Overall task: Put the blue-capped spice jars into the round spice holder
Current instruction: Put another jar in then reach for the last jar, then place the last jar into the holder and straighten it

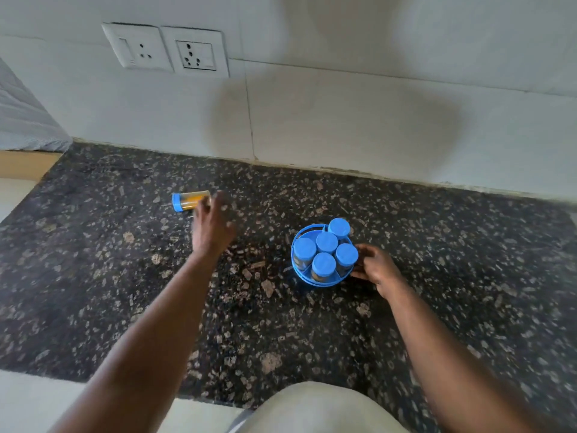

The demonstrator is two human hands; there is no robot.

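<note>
On the granite counter (93, 292), the blurred left hand (212, 226), fingers spread, reaches a lying jar (189, 201); the right hand (376, 270) grips the round holder (301, 278) with 5 jars.

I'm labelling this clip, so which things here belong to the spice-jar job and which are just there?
Part of the job:
lying jar with yellow spice
holder
five jars standing in it
left hand by the lying jar
right hand at the holder's rim

Just there:
counter
sockets
</note>
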